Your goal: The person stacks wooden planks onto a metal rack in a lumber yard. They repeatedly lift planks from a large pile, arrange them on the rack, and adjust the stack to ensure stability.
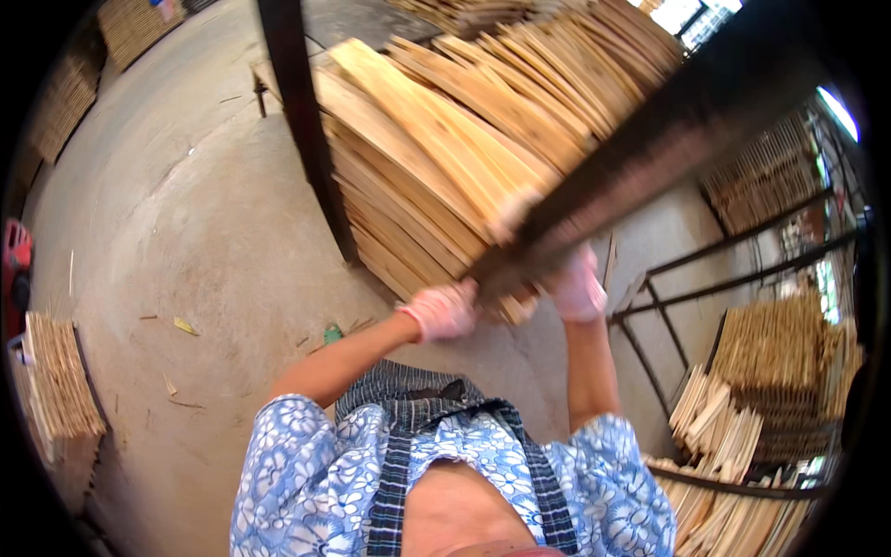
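Observation:
Pale wooden boards [436, 139] lie in a thick stack in front of me, their near ends toward my hands. My left hand [444, 313], in a pink-and-white glove, is closed by the near board ends, its fingertips partly hidden at a dark metal post [650, 158]. My right hand [577, 283], gloved alike, is on the post's other side, its fingers blurred and mostly behind it. Short board ends [518, 308] show between the hands. A blurred pinkish patch lies on the boards above the post; I cannot tell whose it is.
Another dark upright post [306, 121] stands left of the stack. A metal frame [659, 316] is at the right, near stacked boards [770, 353] and loose slats [715, 418]. More bundled wood [65, 376] stands at left. Scraps litter the concrete floor [213, 251].

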`<state>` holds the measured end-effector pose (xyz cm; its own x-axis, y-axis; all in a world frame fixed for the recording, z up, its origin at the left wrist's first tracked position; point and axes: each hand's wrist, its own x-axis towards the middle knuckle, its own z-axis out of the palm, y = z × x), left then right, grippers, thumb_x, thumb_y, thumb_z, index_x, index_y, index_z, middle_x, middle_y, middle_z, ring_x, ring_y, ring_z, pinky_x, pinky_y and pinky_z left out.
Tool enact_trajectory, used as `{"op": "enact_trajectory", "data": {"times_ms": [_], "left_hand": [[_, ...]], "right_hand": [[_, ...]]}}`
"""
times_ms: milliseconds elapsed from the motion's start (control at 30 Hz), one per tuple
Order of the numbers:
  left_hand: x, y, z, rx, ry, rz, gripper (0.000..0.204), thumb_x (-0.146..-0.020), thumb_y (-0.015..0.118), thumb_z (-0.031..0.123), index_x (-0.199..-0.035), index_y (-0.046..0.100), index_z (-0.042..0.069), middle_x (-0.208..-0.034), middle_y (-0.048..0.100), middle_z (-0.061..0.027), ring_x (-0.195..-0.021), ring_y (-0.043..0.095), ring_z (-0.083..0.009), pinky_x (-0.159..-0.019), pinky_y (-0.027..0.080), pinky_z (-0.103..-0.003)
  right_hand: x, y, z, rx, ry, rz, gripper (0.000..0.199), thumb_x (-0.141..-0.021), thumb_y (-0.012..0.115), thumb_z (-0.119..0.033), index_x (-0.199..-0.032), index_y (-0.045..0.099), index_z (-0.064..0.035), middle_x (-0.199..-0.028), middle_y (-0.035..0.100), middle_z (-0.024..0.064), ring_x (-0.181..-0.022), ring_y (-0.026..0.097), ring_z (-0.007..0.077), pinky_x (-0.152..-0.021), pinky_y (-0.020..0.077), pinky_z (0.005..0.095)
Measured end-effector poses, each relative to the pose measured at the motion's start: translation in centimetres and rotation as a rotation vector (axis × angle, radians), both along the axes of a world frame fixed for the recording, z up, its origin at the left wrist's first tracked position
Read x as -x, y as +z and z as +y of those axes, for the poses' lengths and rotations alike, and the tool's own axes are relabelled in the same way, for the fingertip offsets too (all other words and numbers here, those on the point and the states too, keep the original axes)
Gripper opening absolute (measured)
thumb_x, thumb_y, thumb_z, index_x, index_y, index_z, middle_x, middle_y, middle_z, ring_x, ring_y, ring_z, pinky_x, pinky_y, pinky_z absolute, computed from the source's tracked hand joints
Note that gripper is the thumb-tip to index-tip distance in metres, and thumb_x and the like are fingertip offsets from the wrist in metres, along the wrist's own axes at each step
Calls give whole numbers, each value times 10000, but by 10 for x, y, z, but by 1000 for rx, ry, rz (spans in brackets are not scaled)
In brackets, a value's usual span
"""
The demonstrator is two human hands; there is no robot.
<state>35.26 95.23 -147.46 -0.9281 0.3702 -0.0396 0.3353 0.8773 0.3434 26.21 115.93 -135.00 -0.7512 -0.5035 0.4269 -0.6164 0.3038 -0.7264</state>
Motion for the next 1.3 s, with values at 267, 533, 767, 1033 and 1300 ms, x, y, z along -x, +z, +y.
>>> {"op": "enact_trajectory", "data": {"times_ms": [267,533,767,1033,1300], "left_hand": [[1,6,131,-349,-436,-237,551,-860,564,278,-1364,541,58,-1165,694,-242,-1086,682,-384,-905,547,-478],[-79,35,-117,-485,493,-431,572,-940,547,401,-1433,531,110,-1379,609,-175,-1241,611,-332,-1049,482,-411],[-119,-28,-275,-968,1243,-720,550,-933,573,372,-1353,578,17,-1281,650,-229,-1214,627,-315,-1016,492,-399],[32,-8,-370,-477,607,-535,564,-940,558,430,-1367,561,62,-1324,641,-209,-1253,605,-350,-1061,460,-427],[186,17,-410,-499,303,-699,549,-955,569,393,-1394,527,65,-1343,643,-192,-1241,621,-333,-1038,478,-395]], "right_hand": [[-34,24,219,-25,-65,-100,406,-1063,378,-442,-986,533,-75,-879,526,92,-820,516,264,-919,426,462],[-98,70,327,971,-77,-535,471,-1086,417,-417,-1176,654,-20,-910,681,121,-861,629,268,-1009,466,506],[-150,43,355,570,-1457,-106,456,-1052,421,-354,-1369,613,-87,-1314,669,88,-1253,580,249,-1063,461,393],[-237,-138,57,-658,-703,-1356,434,-1022,463,-374,-1307,651,-106,-1295,669,121,-1196,621,282,-962,503,400],[-58,-197,-269,-592,-233,-777,313,-995,522,-278,-1250,652,-150,-1260,655,146,-1153,626,352,-916,521,399]]}}
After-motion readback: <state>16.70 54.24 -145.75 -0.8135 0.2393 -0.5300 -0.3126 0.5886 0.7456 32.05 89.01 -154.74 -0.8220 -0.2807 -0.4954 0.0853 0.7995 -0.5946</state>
